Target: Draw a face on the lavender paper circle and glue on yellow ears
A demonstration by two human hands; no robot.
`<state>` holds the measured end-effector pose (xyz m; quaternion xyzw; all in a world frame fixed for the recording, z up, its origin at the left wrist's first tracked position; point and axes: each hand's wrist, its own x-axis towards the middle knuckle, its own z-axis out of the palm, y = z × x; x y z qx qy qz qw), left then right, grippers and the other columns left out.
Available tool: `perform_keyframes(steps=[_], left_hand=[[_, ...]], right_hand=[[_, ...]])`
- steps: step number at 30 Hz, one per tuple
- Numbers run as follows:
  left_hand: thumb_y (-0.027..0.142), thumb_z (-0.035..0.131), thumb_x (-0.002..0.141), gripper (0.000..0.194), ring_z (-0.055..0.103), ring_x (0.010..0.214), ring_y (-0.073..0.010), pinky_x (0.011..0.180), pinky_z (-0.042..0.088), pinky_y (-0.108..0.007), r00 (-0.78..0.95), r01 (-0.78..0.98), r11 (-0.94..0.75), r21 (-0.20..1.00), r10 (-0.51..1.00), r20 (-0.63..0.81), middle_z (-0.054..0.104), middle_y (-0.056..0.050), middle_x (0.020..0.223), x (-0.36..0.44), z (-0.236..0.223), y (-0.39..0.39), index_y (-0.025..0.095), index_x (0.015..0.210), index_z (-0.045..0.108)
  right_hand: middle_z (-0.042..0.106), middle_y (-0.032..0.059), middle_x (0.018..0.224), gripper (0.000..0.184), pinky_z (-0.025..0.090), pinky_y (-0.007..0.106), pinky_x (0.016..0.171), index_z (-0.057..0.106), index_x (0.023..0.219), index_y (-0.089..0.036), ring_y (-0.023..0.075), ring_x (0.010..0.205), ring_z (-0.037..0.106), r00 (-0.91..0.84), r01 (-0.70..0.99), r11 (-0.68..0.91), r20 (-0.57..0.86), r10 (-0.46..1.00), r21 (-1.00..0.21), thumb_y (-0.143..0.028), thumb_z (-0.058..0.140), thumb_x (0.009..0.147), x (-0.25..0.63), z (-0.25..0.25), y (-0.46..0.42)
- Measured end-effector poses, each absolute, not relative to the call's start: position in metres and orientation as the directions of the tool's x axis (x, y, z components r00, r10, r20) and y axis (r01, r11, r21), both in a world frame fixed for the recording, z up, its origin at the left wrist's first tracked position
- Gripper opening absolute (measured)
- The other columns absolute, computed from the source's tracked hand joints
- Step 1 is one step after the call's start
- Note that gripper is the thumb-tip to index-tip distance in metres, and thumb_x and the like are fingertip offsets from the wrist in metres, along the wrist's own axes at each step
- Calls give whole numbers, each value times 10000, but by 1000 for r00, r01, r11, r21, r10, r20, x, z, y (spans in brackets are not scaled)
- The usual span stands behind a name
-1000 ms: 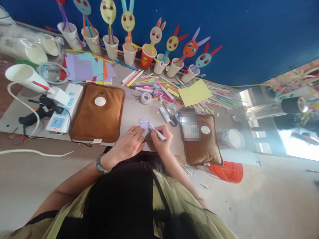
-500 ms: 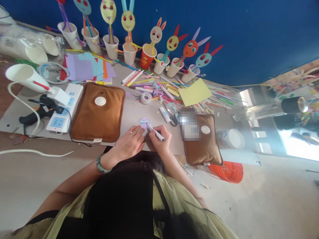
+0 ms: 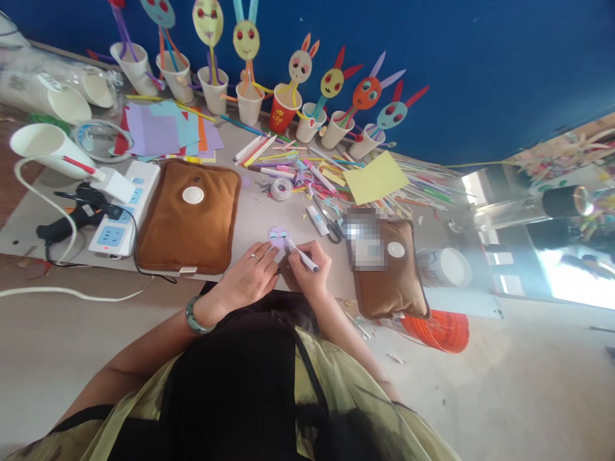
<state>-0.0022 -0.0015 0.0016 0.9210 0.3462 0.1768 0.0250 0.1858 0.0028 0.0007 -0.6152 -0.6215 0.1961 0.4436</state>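
One lilac paper disc lies flat on the grey table, near its front edge, its two blue eyes face up and side by side. The left hand rests its fingers on the disc's near-left rim; whether they also grip the dark bit by the thumb, I cannot tell. The right hand is closed round a white marker, its tip at the disc's right eye, its long axis slanting back from the disc toward the person's right. Left of the disc, tabletop runs to a brown pad; right of it lie scissors, then a second brown pad. Beyond the disc come a tape roll, strewn sticks and paper-faced figures in cups before a blue wall.
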Motion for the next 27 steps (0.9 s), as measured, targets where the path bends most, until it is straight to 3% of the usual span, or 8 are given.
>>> perform_keyframes(steps=[27], left_hand=[[268, 513, 1012, 249, 556, 1335, -334, 1151, 456, -508, 706, 618, -768, 165, 635, 312, 649, -187, 1358, -3, 0, 0, 117, 1004, 710]], right_hand=[[565, -57, 596, 134, 448, 246, 559, 562, 754, -229, 114, 522, 508, 177, 603, 145, 309, 934, -785, -305, 610, 854, 185, 2, 3]])
